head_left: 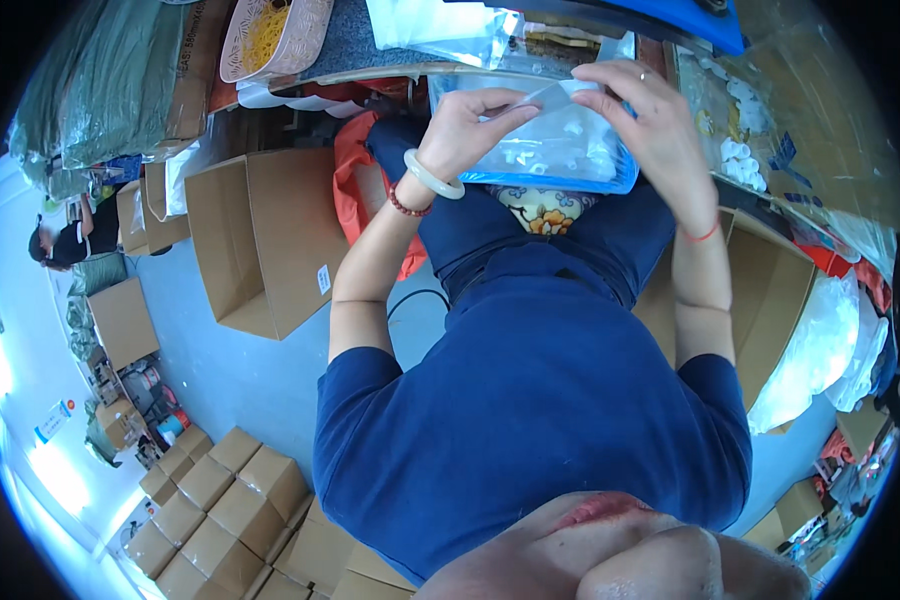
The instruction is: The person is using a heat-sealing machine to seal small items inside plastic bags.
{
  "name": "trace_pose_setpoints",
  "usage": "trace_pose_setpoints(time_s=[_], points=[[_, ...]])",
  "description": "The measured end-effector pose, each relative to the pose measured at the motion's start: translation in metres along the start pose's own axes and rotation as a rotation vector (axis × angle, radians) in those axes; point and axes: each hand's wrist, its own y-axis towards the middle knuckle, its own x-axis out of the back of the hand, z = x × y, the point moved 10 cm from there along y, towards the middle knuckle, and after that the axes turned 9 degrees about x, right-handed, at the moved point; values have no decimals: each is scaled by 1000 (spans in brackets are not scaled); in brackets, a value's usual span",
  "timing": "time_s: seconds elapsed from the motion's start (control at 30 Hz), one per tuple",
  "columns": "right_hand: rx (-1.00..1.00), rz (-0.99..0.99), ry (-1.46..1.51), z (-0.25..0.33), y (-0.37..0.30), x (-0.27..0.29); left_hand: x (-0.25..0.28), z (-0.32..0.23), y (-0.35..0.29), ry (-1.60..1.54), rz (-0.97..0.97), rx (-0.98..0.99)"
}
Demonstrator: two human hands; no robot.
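A small see-through plastic bag (548,97) is stretched between my two hands above a blue-rimmed bin (595,187). My left hand (467,135) pinches the bag's left end between thumb and fingers. At the other end, my right hand (645,120) has its thumb and fingers closed on the bag's edge. Whether anything is inside the bag is too small to tell. Below the hands, the bin rests at my lap and holds several see-through bags with small white pieces (570,130).
Plastic bags (440,30) lie on the worktable ahead. A woven basket (308,30) with yellow bands stands at its left. White rolls (738,165) lie at the right. An open carton (300,235) is on the floor to the left, stacked cartons (210,485) behind. Another person (70,240) is far left.
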Motion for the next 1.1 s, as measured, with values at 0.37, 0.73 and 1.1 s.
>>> trace_pose_setpoints(time_s=[0.37,0.73,1.1], points=[[-93,-167,-573,-49,-36,59,-75,64,56,-895,445,428],[-391,-29,-754,-164,-104,45,42,37,68,41,-309,-108],[-526,-486,-398,-123,-98,76,79,23,24,586,-527,-384]])
